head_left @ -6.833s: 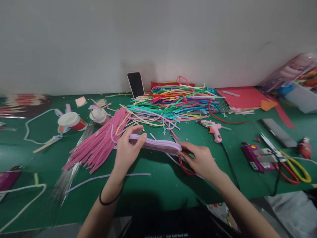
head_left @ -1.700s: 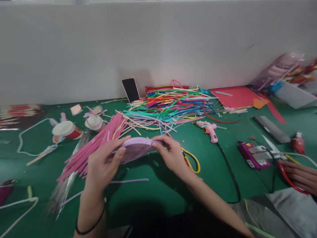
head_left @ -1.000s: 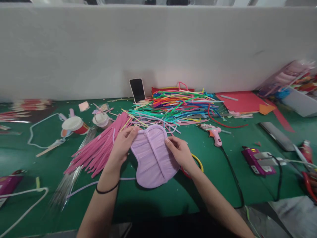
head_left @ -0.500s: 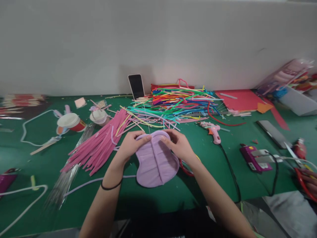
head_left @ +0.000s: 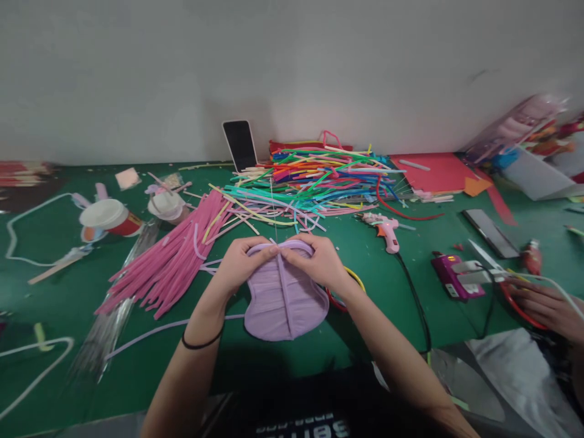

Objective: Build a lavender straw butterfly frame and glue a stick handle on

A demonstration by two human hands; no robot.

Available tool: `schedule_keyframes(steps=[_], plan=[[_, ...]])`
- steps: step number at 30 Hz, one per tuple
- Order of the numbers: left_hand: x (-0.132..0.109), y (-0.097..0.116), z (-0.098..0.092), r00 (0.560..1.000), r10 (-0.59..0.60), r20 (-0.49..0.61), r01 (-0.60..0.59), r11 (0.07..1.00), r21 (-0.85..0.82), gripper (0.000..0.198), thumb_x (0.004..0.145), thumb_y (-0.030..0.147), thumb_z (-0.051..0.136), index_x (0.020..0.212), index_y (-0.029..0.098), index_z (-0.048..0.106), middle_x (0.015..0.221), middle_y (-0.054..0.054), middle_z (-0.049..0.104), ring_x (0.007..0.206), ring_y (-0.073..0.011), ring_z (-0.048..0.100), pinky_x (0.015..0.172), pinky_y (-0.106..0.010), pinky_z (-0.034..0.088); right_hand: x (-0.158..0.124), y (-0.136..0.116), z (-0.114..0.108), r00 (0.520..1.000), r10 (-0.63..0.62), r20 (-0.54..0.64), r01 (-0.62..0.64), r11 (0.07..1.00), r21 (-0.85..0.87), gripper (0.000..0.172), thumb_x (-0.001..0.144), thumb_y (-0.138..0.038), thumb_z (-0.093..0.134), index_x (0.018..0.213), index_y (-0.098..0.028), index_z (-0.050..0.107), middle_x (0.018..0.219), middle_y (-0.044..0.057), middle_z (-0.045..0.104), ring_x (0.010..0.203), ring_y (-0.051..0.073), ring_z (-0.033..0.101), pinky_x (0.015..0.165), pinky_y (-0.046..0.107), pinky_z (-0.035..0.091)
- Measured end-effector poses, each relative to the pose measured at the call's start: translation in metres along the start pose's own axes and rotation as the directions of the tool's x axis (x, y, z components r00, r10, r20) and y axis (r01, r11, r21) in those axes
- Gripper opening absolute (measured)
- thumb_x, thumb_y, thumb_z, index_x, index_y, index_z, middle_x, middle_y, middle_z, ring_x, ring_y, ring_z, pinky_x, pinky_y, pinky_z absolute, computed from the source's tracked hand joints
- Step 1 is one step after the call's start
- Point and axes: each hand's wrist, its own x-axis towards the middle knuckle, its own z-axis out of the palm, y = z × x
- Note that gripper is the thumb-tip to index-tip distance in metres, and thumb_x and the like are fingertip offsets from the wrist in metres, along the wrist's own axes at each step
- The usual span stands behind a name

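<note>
Head view. Readable writing: only a strip of white lettering on the dark shirt (head_left: 314, 427) at the near edge, upside down & too blurred to read. The phone (head_left: 239, 145) leans on the far wall w/ a dark screen. No brand legible on the pink glue gun (head_left: 385, 228) or the purple device (head_left: 449, 277) to the right.

The lilac piece (head_left: 285, 301), two-lobed w/ a centre rib, sits near-centre over the green worktop (head_left: 68, 280), broad face toward the camera. Can't tell if its near edge rests on the worktop. Left hand (head_left: 238, 267) & right hand (head_left: 320, 263) are both at its far rim. Fingers of both are closed in a pinch on that rim, tips meeting at the middle notch where the rib ends. Black band on the L wrist.

Just left of the piece lies the pink pipe-cleaner bundle (head_left: 173, 261). A loose lilac strand (head_left: 150, 331) runs under the L forearm. On the far side is the multicolour pile (head_left: 314, 179). Scissor handles (head_left: 353, 281), yellow & red, show under the R wrist. Paper cup (head_left: 107, 218) far left. Another person's hand (head_left: 545, 304) is at the right edge.

Vs earlier: 0.5 s ago the fingertips sat apart, one on each lobe; now they meet at the notch. 1 s ago the hands held the piece's sides. 6.8 s ago it was held edge-on. The other person's hand has come further into view.
</note>
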Motion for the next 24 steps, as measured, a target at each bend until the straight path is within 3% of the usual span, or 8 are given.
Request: schedule_keyframes(steps=[6, 11, 14, 17, 20, 22, 24], plan=[[-0.001, -0.001, 0.002, 1.0, 0.002, -0.029, -0.001, 1.0, 0.019, 0.032, 0.077, 0.048, 0.073, 0.069, 0.017, 0.069, 0.065, 0.001, 0.059, 0.062, -0.013, 0.048, 0.057, -0.022, 0.037, 0.004, 0.008, 0.006, 0.999, 0.019, -0.035, -0.018, 1.0, 0.019, 0.026, 0.084, -0.044, 0.069, 0.086, -0.019, 0.074, 0.079, 0.0, 0.073, 0.074, 0.016, 0.063, 0.069, 0.025, 0.046], [0.0, -0.007, 0.006, 0.993, -0.043, -0.107, 0.043, 0.999, -0.001, 0.035, 0.079, 0.05, 0.07, 0.069, 0.017, 0.07, 0.067, 0.0, 0.061, 0.066, -0.0142, 0.051, 0.06, -0.022, 0.039, 0.009, 0.016, 0.007, 0.994, 0.085, 0.062, -0.093, 0.986, 0.137, 0.042, 0.091, -0.057, 0.057, 0.084, -0.019, 0.073, 0.08, 0.0, 0.07, 0.076, 0.016, 0.062, 0.072, 0.026, 0.047], [0.005, -0.017, 0.004, 0.972, -0.154, -0.175, 0.127, 0.979, -0.157, 0.035, 0.073, 0.05, 0.076, 0.066, 0.016, 0.068, 0.064, 0.002, 0.059, 0.062, -0.0117, 0.051, 0.057, -0.021, 0.038, 0.007, 0.02, 0.004, 0.977, 0.153, 0.147, -0.192, 0.931, 0.31, 0.058, 0.097, -0.066, 0.035, 0.093, -0.022, 0.074, 0.086, 0.001, 0.072, 0.081, 0.016, 0.065, 0.078, 0.028, 0.05], [0.012, -0.028, -0.003, 0.913, -0.29, -0.286, 0.151, 0.893, -0.423, 0.035, 0.063, 0.046, 0.083, 0.067, 0.016, 0.066, 0.062, 0.002, 0.061, 0.058, -0.0114, 0.054, 0.056, -0.021, 0.042, 0.001, 0.025, -0.002, 0.96, 0.23, 0.162, -0.27, 0.913, 0.305, 0.053, 0.092, -0.068, 0.047, 0.097, -0.022, 0.074, 0.088, 0.003, 0.073, 0.082, 0.017, 0.065, 0.074, 0.028, 0.051], [0.018, -0.033, -0.007, 0.841, -0.327, -0.43, 0.01, 0.805, -0.593, 0.032, 0.066, 0.043, 0.082, 0.081, 0.016, 0.072, 0.079, -0.003, 0.073, 0.073, -0.0173, 0.067, 0.067, -0.025, 0.053, -0.009, 0.032, -0.007, 0.971, 0.226, 0.084, -0.241, 0.923, 0.301, 0.041, 0.079, -0.055, 0.073, 0.101, -0.021, 0.073, 0.097, 0.003, 0.074, 0.085, 0.016, 0.066, 0.076, 0.027, 0.051], [0.021, -0.034, -0.008, 0.8, -0.326, -0.504, -0.094, 0.761, -0.642, 0.029, 0.07, 0.039, 0.08, 0.089, 0.019, 0.074, 0.096, -0.005, 0.076, 0.088, -0.0194, 0.07, 0.076, -0.026, 0.056, -0.015, 0.036, -0.007, 0.962, 0.273, -0.024, -0.237, 0.874, 0.423, 0.043, 0.074, -0.049, 0.079, 0.105, -0.02, 0.071, 0.089, 0.001, 0.074, 0.076, 0.014, 0.065, 0.069, 0.026, 0.051], [0.022, -0.035, -0.007, 0.785, -0.333, -0.522, -0.14, 0.725, -0.674, 0.027, 0.074, 0.038, 0.077, 0.094, 0.021, 0.074, 0.108, -0.004, 0.076, 0.099, -0.0201, 0.07, 0.081, -0.027, 0.057, -0.017, 0.039, -0.005, 0.923, 0.352, -0.155, -0.213, 0.803, 0.556, 0.044, 0.071, -0.047, 0.081, 0.103, -0.019, 0.071, 0.078, 0.0, 0.072, 0.067, 0.013, 0.062, 0.063, 0.025, 0.05]])
